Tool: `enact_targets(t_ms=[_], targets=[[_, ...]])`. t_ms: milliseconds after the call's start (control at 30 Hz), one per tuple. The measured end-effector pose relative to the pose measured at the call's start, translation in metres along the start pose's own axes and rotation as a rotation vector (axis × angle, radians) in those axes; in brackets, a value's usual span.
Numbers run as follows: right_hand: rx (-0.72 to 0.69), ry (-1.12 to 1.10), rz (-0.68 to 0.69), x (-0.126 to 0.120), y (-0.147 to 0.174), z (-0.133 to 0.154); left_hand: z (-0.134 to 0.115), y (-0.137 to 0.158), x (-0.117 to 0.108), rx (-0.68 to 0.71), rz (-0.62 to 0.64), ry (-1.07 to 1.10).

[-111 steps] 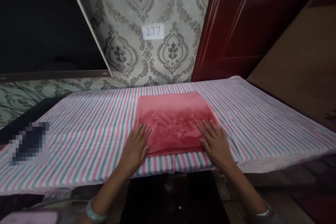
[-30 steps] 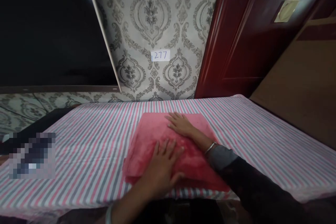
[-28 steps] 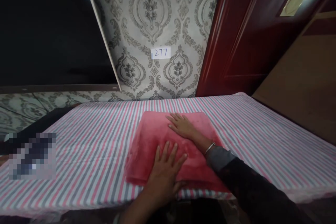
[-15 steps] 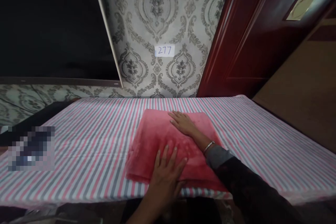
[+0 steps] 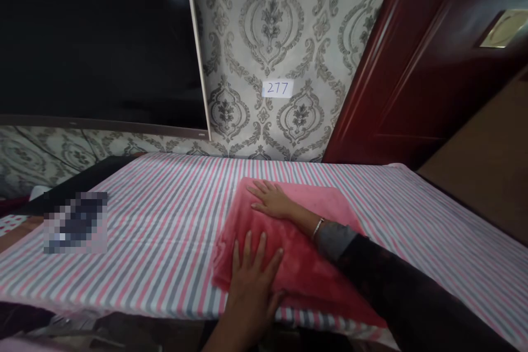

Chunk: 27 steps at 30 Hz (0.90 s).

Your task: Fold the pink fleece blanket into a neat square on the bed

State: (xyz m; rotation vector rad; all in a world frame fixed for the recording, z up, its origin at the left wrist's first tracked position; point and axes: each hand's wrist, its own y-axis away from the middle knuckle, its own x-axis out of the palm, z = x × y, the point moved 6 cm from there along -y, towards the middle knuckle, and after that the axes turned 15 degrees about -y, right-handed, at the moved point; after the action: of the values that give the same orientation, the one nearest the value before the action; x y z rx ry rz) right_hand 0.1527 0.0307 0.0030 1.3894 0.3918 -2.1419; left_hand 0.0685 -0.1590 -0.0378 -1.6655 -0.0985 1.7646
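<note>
At the far left of the frame, a pixelated dark thing, too hidden to name, lies on the striped cloth that covers the worktop. To the right of it, in the lower middle, lies the folded red plush blanket, flat, with its near edge close to the front edge of the worktop. In the frame its longer extent seems to go from left to right, a little down toward the right, although the foreshortened view makes this not fully sure.

The left hand comes next, palm down on the near left part of the blanket, its fingers spread and pointing to the top of the frame. It is the nearer one to the near left corner. Slightly right and higher, the right hand is laid wide and flat by the far left corner, its fingers pointing left. Neither hand grips anything.

So the larger part of the blanket lies to the right of both hands. The right forearm, with bracelet and dark sleeve, crosses above this part from the lower right and hides some of its right side.
</note>
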Motion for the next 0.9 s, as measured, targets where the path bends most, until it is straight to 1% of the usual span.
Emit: enact_targets(t_ms=[100, 200, 333, 467, 600, 667, 700, 767, 800, 867, 900], targets=[[0.018, -0.015, -0.016, 0.003, -0.019, -0.013, -0.002, 0.005, 0.008, -0.019, 0.016, -0.004], [0.054, -0.045, -0.034, 0.001, -0.032, -0.028, -0.003, 0.005, 0.009, -0.024, 0.014, 0.003], [0.108, -0.071, -0.066, 0.001, -0.041, -0.04, -0.001, 0.003, 0.008, -0.013, 0.002, 0.003], [0.133, -0.096, -0.076, -0.002, -0.044, -0.041, 0.001, 0.002, 0.006, -0.03, -0.015, 0.014], [0.159, -0.125, -0.088, -0.023, -0.038, -0.029, 0.003, 0.0, 0.004, -0.017, -0.038, 0.023], [0.145, -0.128, -0.112, -0.035, -0.022, -0.016, 0.004, -0.001, 0.004, 0.0, -0.05, 0.021], [0.119, -0.125, -0.123, -0.039, -0.009, -0.008, 0.004, -0.002, 0.005, 0.005, -0.054, 0.018], [0.043, -0.112, -0.127, -0.039, 0.027, 0.008, 0.005, -0.003, 0.006, 0.003, -0.061, 0.013], [0.019, -0.11, -0.117, -0.034, 0.05, 0.015, 0.005, -0.002, 0.006, 0.001, -0.067, 0.011], [-0.009, -0.111, -0.083, -0.016, 0.1, 0.023, 0.007, 0.0, 0.005, 0.007, -0.082, 0.016], [-0.03, -0.122, -0.097, -0.007, 0.124, 0.025, 0.008, 0.001, 0.004, 0.018, -0.091, 0.026]])
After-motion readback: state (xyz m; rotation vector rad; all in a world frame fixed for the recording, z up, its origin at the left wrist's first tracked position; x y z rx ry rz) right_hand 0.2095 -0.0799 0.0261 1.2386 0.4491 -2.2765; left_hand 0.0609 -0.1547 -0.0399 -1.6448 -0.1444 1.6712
